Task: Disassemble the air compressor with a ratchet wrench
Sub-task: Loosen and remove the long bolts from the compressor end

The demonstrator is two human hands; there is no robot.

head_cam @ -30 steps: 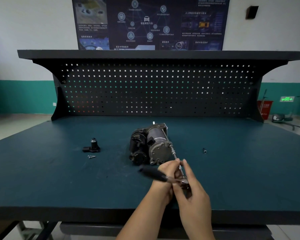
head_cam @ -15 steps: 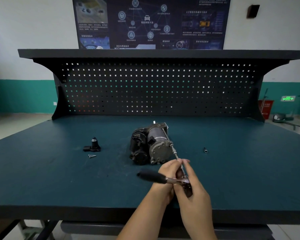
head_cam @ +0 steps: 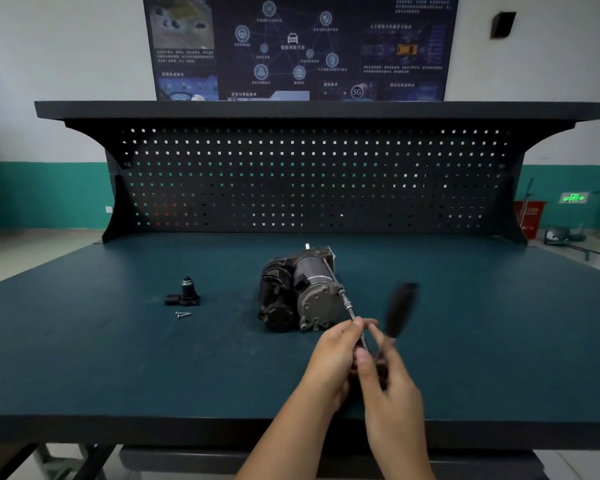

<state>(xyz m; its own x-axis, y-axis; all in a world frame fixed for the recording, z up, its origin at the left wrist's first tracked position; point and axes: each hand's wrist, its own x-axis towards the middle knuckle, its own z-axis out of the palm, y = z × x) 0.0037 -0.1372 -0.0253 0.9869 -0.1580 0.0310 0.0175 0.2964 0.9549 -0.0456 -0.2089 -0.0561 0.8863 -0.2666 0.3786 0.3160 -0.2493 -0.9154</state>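
The grey and black air compressor (head_cam: 302, 292) lies on its side at the middle of the bench. A thin metal extension bar (head_cam: 346, 304) runs from its right end cap towards me. My left hand (head_cam: 333, 358) pinches this bar near its lower end. My right hand (head_cam: 392, 386) grips the ratchet wrench at its head, which is hidden between my fingers. The black wrench handle (head_cam: 400, 308) sticks up and to the right, blurred by motion.
A small black removed part (head_cam: 186, 294) and two loose screws (head_cam: 183, 314) lie left of the compressor on the dark green benchtop (head_cam: 118, 358). A black pegboard (head_cam: 309, 178) with a shelf closes off the back. The front edge runs just under my wrists.
The wrench handle has swung from pointing left, across my left hand, to pointing up and right. Both hands stay on the bar and the wrench head. The compressor has not moved.
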